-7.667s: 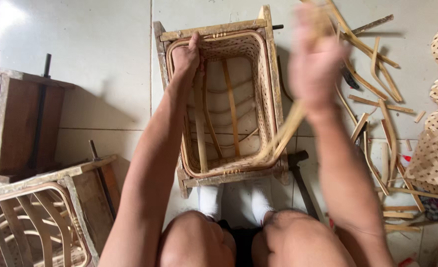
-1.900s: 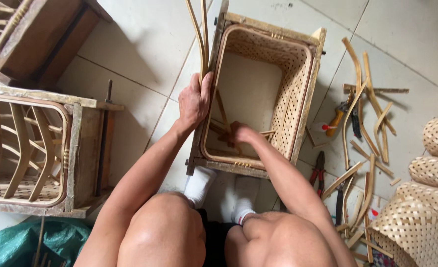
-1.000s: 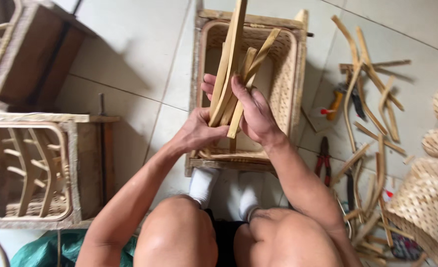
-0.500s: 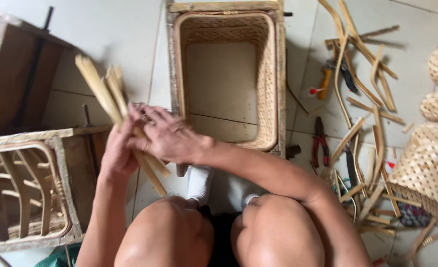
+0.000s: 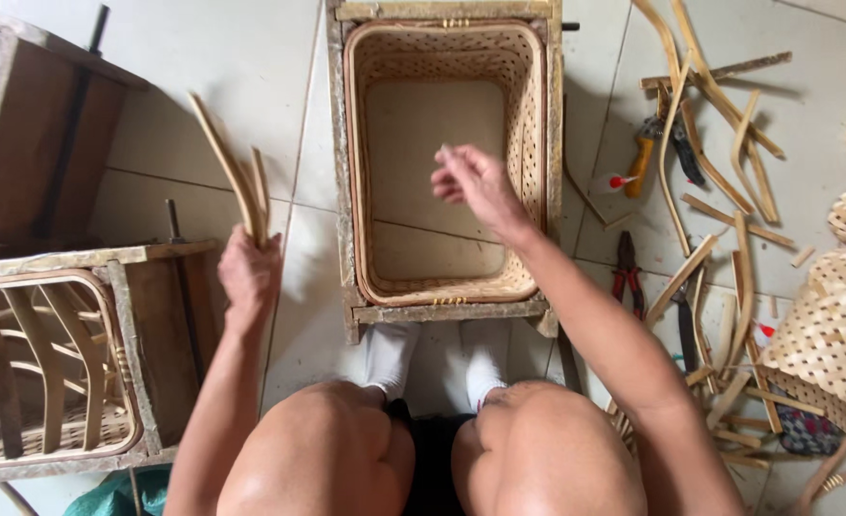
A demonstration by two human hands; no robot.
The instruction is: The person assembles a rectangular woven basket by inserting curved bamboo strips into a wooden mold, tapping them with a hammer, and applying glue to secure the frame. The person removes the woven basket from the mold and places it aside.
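At the far left I see a wooden frame with curved bamboo ribs [image 5: 50, 363] on the pale tiled floor [image 5: 203, 57]. My left hand [image 5: 248, 272] is closed tight around a bundle of curved tan bamboo strips [image 5: 237, 172], held upright just beside that frame. My right hand [image 5: 476, 182] hovers loosely open, holding nothing, over the rectangular woven bamboo basket in its wooden mould [image 5: 447, 158]. Right of it lie red-handled pliers [image 5: 626, 272] and scattered bamboo offcuts [image 5: 719, 143].
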